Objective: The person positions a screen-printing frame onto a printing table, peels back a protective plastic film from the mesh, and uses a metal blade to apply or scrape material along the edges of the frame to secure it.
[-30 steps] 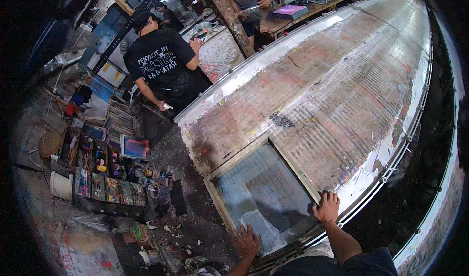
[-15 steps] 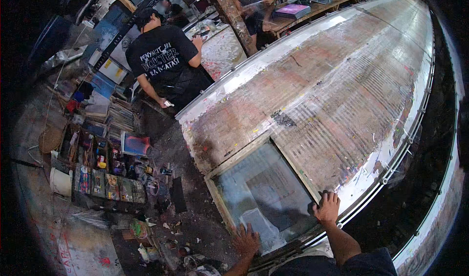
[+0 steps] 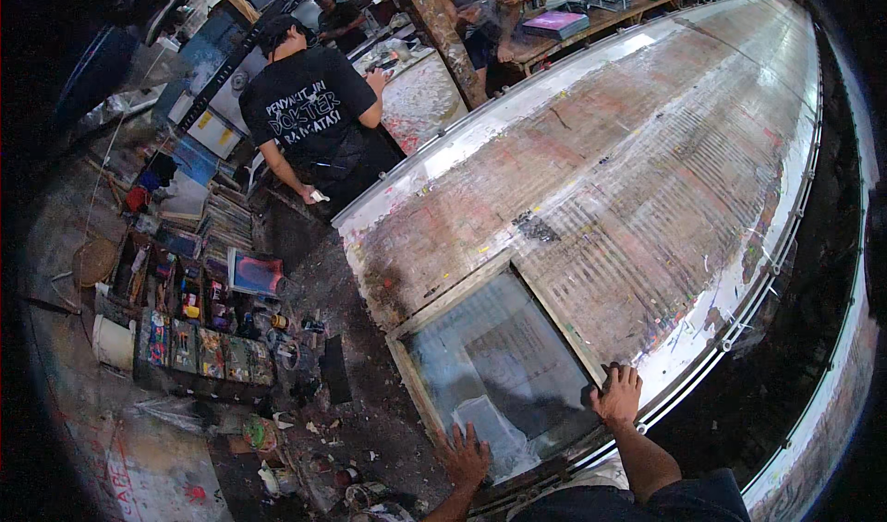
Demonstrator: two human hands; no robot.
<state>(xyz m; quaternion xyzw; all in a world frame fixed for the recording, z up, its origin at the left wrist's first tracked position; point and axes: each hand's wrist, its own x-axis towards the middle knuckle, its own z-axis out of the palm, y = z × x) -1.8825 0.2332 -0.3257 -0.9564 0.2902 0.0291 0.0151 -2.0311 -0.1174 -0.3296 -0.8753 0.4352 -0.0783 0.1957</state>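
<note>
A wooden-framed printing screen (image 3: pixel 504 265) lies flat on the near end of a long, worn table (image 3: pixel 462 217). Its mesh is bluish-grey, with a darker rectangle in it and a pale translucent patch (image 3: pixel 494 434) near its lower corner. My left hand (image 3: pixel 464 457) rests on the frame's lower left side, fingers spread. At the right side of the frame, my right hand (image 3: pixel 619 397) has its fingers bent over a small dark thing, mostly hidden beneath them.
A person in a black T-shirt (image 3: pixel 309 106) stands beyond the table's left edge, near a paint-spattered surface (image 3: pixel 420 102). Left on the floor are a wooden rack of containers (image 3: pixel 199 346), a white bucket (image 3: pixel 114 342) and scattered litter. Metal rails (image 3: pixel 730 337) edge the table's right side.
Both my hands and the screen keep their places. In the background, a seated person's head has lifted slightly into clearer view.
</note>
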